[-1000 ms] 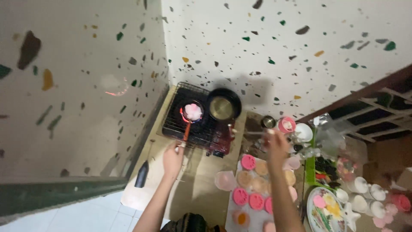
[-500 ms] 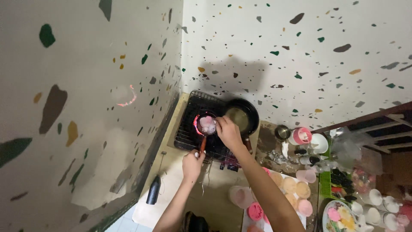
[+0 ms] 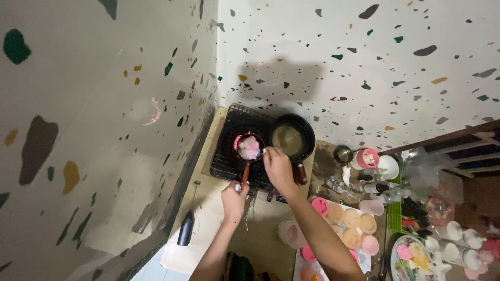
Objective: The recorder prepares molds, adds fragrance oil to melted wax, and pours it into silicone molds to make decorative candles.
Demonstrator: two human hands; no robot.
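Pink soft mass (image 3: 249,147) fills the small round red-handled pan (image 3: 249,150) on the black wire-grid stove (image 3: 229,151). The left hand (image 3: 234,199) has its fingers closed on the handle. The right hand (image 3: 277,167) pinches a thin utensil at the rim. The black round pot (image 3: 292,138) alongside contains yellowish liquid.

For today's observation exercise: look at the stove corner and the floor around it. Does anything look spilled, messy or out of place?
Yes. Beside the black pan, the surface around the small metal cup carries a dark, wet-looking stain with scattered bits, which looks like a spill. The small pot on the wire grate sits level.
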